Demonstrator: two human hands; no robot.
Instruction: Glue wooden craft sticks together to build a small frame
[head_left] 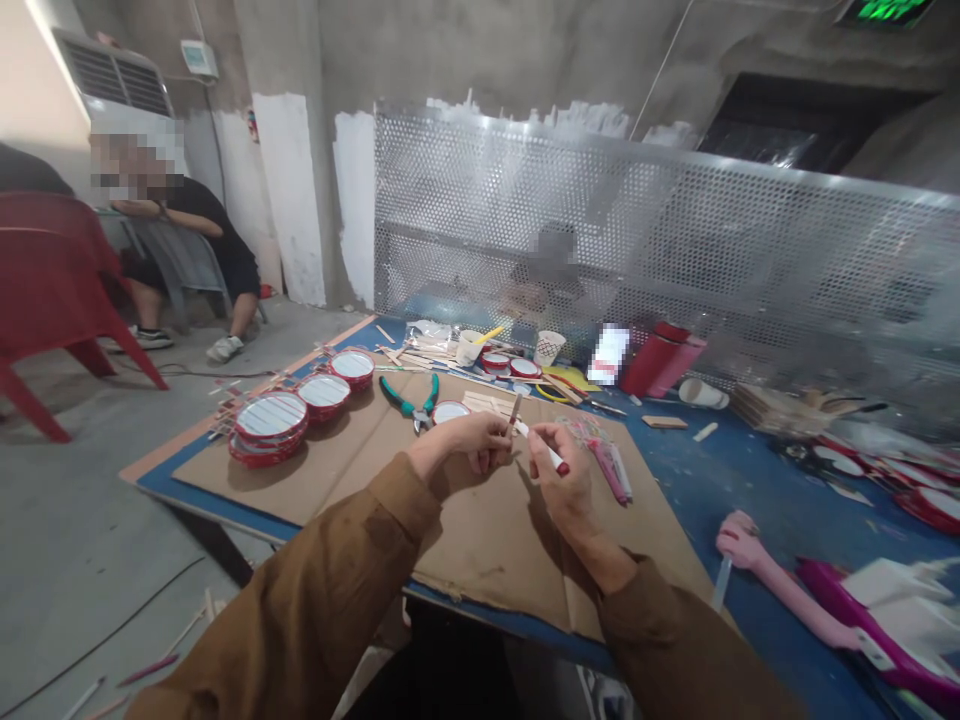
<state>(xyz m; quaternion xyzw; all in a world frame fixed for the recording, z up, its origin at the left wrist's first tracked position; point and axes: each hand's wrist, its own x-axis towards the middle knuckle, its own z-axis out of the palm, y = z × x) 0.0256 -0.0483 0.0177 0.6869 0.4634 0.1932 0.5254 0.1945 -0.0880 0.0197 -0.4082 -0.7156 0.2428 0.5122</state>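
Note:
My left hand is closed in a pinch on a thin, flat brownish stick, which points upward. Close beside it, my right hand wraps round a slim white tube with a dark red end; its white tip is near the stick, and I cannot tell whether they touch. Both hands are above a cardboard sheet. Just behind my left hand, partly hidden, lies a small red-rimmed drum. Teal-handled pliers lie to its left.
Red drums line the cardboard's left side. Wooden sticks, paper cups and a red bottle stand along the back before a perforated metal panel. Pink tools lie at right. A person sits at far left.

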